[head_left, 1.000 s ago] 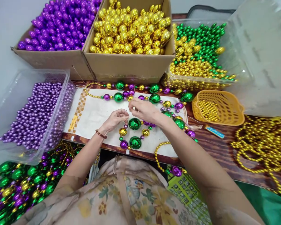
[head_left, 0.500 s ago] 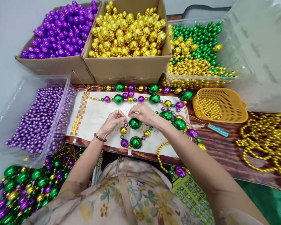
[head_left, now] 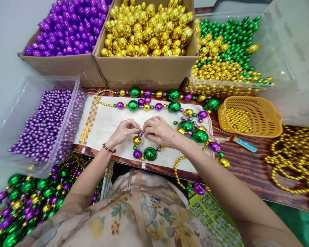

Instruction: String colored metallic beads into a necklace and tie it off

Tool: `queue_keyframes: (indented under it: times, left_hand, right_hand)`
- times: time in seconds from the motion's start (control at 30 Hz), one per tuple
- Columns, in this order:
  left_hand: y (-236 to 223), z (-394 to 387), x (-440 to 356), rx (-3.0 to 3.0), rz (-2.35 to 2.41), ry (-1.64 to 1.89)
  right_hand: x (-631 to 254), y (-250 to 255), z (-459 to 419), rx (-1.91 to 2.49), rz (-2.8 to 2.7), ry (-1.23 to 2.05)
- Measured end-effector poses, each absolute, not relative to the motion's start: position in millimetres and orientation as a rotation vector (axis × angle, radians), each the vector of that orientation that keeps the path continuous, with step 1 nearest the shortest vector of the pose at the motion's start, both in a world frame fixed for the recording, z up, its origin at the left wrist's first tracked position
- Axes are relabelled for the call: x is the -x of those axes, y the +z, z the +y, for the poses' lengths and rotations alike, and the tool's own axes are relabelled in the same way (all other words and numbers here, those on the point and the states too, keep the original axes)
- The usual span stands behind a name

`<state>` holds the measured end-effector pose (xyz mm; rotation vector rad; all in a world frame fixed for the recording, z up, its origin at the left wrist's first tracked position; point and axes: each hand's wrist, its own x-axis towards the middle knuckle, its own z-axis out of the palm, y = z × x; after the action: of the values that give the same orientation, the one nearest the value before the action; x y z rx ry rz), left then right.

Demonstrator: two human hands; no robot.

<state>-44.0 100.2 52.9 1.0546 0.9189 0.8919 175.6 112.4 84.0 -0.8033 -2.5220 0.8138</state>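
Note:
My left hand (head_left: 125, 133), a brown bead bracelet on its wrist, is closed in a pinch on a thin thread (head_left: 133, 124). Facing it, my right hand (head_left: 160, 131) has its fingers curled together, with a small green bead (head_left: 143, 132) at their tips. Between and below the hands lies a loop of strung beads, with a gold bead (head_left: 137, 140), a purple bead (head_left: 137, 154) and a large green bead (head_left: 150, 154). My right hand covers the upper right of this loop. All of it rests on a white cloth (head_left: 105, 127).
Behind the cloth stand boxes of purple beads (head_left: 69, 31) and gold beads (head_left: 146, 31). A clear tub of small purple beads (head_left: 48, 123) is at left. At right are a yellow basket (head_left: 265, 120), a blue-handled cutter (head_left: 244, 144) and gold bead strands (head_left: 293, 161). A finished-looking strand (head_left: 174, 106) crosses the back.
My right hand has come down over the large green bead it was above, hiding it. A small green bead now shows between the fingertips. My left hand stays in its pinch.

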Motion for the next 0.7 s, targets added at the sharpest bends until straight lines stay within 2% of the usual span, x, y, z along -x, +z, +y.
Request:
queue_keyframes:
  times: [0.2,0.47,0.6,0.7]
  left_hand:
    - [46.1,90.1,36.7,-1.289,1.005,1.079]
    - [24.5,86.3,27.5,-1.931,1.156,1.464]
    - [21.2,85.9,24.0,-1.94,1.155,1.533]
    - [22.6,82.3,22.9,-1.72,1.174,1.474]
  right_hand:
    - [-160.1,74.9,134.2,1.131,-2.113,1.345]
    - [-146.8,63.4,145.7,1.109,-1.869,1.762]
    - [-144.2,67.7,147.5,1.21,-1.941,1.69]
    - [-154.2,78.6,146.0,1.384,-2.135,1.234]
